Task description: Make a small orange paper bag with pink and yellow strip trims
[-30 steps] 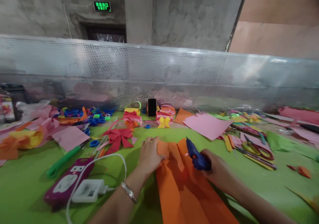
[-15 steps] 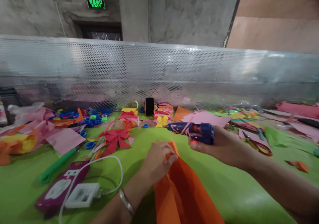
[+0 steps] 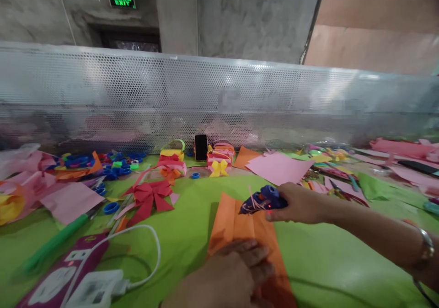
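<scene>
My right hand (image 3: 294, 202) is wrapped round a dark blue glue gun (image 3: 258, 201) with a pink band about its body and a small red light. Its nozzle points left and down, close over the far part of a folded orange paper sheet (image 3: 222, 216); whether it touches cannot be made out. Nearer to me, my left hand (image 3: 233, 273) lies over the orange paper, fingers stretched to the right. Creases run lengthwise along the sheet, and its near end is partly hidden under the hand.
To the left are a purple power strip (image 3: 58, 276) with a white charger (image 3: 96, 289), a green-handled tool (image 3: 56, 241) and a red paper bow (image 3: 152, 196). Small paper bags (image 3: 219, 157) and a phone (image 3: 200, 147) stand by the perforated metal panel (image 3: 192, 84). Pink paper (image 3: 279, 166) lies behind.
My left hand has let go of the paper's far end and moved nearer, flat on the sheet. The orange paper now lies flatter. The glue gun has come down over it, nozzle lowered.
</scene>
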`<state>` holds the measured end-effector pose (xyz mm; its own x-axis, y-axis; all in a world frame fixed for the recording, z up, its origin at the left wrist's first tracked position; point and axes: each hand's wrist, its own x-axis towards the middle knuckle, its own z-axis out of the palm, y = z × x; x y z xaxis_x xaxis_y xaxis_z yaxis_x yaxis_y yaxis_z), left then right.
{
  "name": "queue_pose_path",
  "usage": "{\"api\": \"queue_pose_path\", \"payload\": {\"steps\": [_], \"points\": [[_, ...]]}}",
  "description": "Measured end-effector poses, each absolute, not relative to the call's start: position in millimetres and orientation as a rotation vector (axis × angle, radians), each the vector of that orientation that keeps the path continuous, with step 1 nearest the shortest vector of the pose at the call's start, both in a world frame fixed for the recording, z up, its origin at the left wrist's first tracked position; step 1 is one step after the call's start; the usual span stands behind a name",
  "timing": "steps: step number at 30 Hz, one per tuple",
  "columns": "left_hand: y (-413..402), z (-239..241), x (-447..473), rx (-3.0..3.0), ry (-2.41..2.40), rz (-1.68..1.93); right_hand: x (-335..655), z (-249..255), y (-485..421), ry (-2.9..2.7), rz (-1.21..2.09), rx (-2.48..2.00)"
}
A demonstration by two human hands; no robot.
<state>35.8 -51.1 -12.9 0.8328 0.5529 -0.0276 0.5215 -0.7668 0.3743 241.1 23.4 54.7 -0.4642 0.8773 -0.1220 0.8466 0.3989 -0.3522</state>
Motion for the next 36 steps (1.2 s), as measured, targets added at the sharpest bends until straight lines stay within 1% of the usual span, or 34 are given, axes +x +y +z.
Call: {"api": "queue_pose_path", "payload": {"steps": [5,8,11,15,21,26,28,32,36], "points": [[-45.6,-25.1,36.8,2.689,0.759,0.147,242.7,48.9,24.0,-2.596,0.878,-1.563],[-44.0,-24.0,39.0,2.732,0.762,0.110,242.9,43.3,34.0,-2.565,0.985,-1.605],[-44.4,-19.7,41.1,2.758,0.749,0.107,245.3,37.5,48.9,-2.477,0.973,-1.695],[-45.3,-18.0,41.9,2.791,0.762,0.073,247.6,36.7,54.2,-2.468,0.930,-1.707],[-44.1,-23.3,40.2,2.781,0.738,0.053,241.2,44.9,34.7,-2.632,1.044,-1.570],[-44.3,-26.1,41.1,2.771,0.745,0.117,240.6,36.3,52.9,-2.498,0.818,-1.738],[-44.5,-27.4,41.8,2.775,0.751,0.120,242.0,33.9,57.3,-2.464,0.840,-1.760],[-44.9,-26.0,42.5,2.777,0.766,0.123,243.6,33.9,53.2,-2.513,0.989,-1.666],[-44.6,-22.0,42.4,2.767,0.762,0.094,243.9,33.3,49.5,-2.419,0.851,-1.749]]}}
